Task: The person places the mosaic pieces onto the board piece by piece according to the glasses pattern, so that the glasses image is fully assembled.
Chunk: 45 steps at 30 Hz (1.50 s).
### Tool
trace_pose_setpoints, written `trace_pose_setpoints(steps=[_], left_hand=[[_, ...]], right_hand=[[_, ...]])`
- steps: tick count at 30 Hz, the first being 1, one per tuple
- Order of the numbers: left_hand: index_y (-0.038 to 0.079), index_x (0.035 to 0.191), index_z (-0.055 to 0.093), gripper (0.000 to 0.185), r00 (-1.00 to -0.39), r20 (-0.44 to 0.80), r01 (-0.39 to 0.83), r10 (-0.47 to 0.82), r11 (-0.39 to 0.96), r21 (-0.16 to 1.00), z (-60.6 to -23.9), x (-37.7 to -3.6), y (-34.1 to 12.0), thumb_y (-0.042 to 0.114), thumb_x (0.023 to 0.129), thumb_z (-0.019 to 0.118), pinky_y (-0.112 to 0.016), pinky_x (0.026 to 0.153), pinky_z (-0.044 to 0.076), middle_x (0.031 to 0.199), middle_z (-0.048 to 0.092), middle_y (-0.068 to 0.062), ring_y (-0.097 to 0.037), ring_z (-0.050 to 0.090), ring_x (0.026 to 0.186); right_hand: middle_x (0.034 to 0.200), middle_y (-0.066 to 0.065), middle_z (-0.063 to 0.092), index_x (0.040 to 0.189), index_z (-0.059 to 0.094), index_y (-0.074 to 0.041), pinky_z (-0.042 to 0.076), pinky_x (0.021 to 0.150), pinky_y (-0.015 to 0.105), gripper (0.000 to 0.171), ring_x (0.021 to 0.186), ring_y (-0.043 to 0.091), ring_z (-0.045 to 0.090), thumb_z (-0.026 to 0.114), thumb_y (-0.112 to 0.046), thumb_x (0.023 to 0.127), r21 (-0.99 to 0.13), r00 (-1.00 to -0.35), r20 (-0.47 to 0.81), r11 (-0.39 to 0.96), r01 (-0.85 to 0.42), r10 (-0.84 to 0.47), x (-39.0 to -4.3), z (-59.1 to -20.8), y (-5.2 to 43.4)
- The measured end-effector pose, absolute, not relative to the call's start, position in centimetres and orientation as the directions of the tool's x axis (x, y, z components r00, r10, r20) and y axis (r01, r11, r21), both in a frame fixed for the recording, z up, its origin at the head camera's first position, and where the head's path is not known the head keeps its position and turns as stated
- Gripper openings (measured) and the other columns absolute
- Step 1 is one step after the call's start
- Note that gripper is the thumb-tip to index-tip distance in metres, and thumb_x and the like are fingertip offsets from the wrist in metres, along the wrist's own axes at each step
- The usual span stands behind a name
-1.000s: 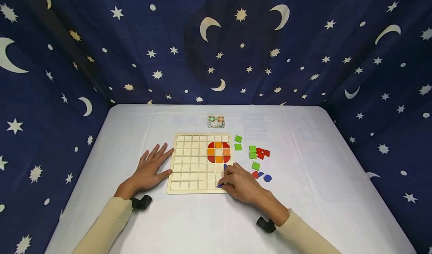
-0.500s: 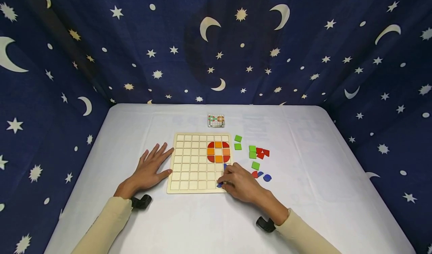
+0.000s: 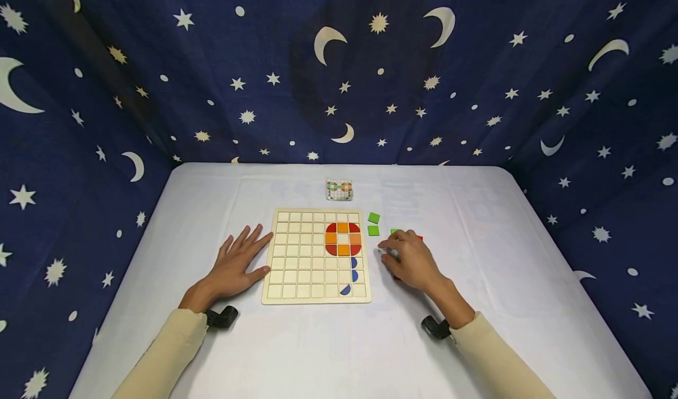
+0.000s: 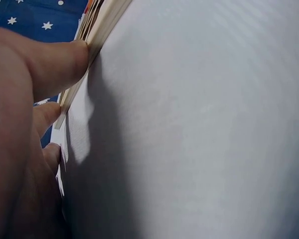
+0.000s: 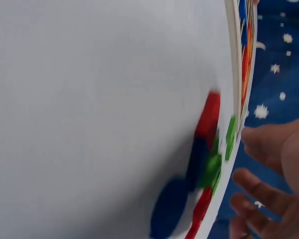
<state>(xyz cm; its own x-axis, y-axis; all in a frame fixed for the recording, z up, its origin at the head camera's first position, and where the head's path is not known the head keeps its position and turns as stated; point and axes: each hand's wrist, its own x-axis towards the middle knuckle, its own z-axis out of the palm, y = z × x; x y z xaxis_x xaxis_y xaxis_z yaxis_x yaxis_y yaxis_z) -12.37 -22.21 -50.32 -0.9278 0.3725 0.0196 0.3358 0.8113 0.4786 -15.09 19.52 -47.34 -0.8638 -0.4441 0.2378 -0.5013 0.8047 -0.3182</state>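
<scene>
Thumb of left hand (image 4: 20, 124) presses board (image 4: 97, 27) edge, fingers spread; head view shows it flat.

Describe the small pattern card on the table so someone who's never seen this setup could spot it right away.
Start at the wooden grid board in the middle of the white table. Look just past its far edge, toward the starry blue backdrop: the pattern card lies there alone. Unlike the loose coloured tiles to the board's right, it is a small pale card printed with a miniature grid and design.
</scene>
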Motion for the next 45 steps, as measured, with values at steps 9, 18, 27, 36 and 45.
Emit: trace_pose_setpoints(steps=[9,18,27,36,45], left_hand=[[0.015,0.155,0.032,0.074,-0.927,0.021,0.34,0.376,0.811,0.477,-50.3,-12.3,-22.3,0.039,0.093,0.065,-0.061,0.112,-0.002,0.162,0.014,-0.016,-0.038,0.004,0.148],[0.017,0.156,0.031,0.075,-0.926,0.025,0.341,0.376,0.809,0.479,-50.4,-12.4,-22.2,0.037,0.093,0.066,-0.06,0.112,-0.003,0.163,0.013,-0.014,-0.037,0.003,0.148],[0.016,0.155,0.032,0.074,-0.926,0.03,0.343,0.375,0.809,0.477,-50.3,-12.2,-22.3,0.039,0.094,0.064,-0.06,0.112,-0.002,0.162,0.014,-0.015,-0.038,0.004,0.148],[0.014,0.154,0.034,0.073,-0.93,0.04,0.339,0.366,0.807,0.483,-49.9,-12.0,-22.2,0.036,0.093,0.066,-0.061,0.112,-0.002,0.162,0.016,-0.016,-0.039,0.005,0.148],[0.015,0.155,0.032,0.074,-0.929,0.017,0.333,0.37,0.816,0.473,-49.9,-12.2,-22.0,0.037,0.093,0.065,-0.06,0.112,-0.002,0.162,0.014,-0.015,-0.038,0.004,0.148]], right_hand=[[0.112,0.018,0.063,0.112,0.072,-0.001,0.049,0.083,0.049,0.032,0.1,0.038,0.057,0.077,-0.01,0.082,-0.347,-0.94,0.173,0.875,-0.336,-0.293,-17.7,-47.3,21.9],[0.11,0.014,0.066,0.108,0.076,-0.006,0.049,0.085,0.05,0.03,0.099,0.036,0.058,0.081,-0.012,0.079,-0.325,-0.921,0.132,0.862,-0.389,-0.366,-18.4,-46.9,21.6],[0.096,0.012,0.067,0.097,0.078,-0.003,0.052,0.071,0.038,0.013,0.079,0.021,0.06,0.073,-0.003,0.085,-0.398,-0.955,0.082,0.869,-0.294,-0.286,-19.5,-46.9,20.7],[0.093,0.01,0.071,0.097,0.078,-0.002,0.054,0.074,0.042,0.02,0.081,0.023,0.063,0.08,-0.005,0.078,-0.317,-0.93,0.051,0.877,-0.36,-0.363,-20.9,-46.4,21.1],[0.096,0.001,0.072,0.097,0.079,-0.012,0.053,0.074,0.037,0.023,0.081,0.016,0.061,0.084,-0.019,0.076,-0.259,-0.872,0.104,0.834,-0.488,-0.478,-21.8,-45.3,16.8]])
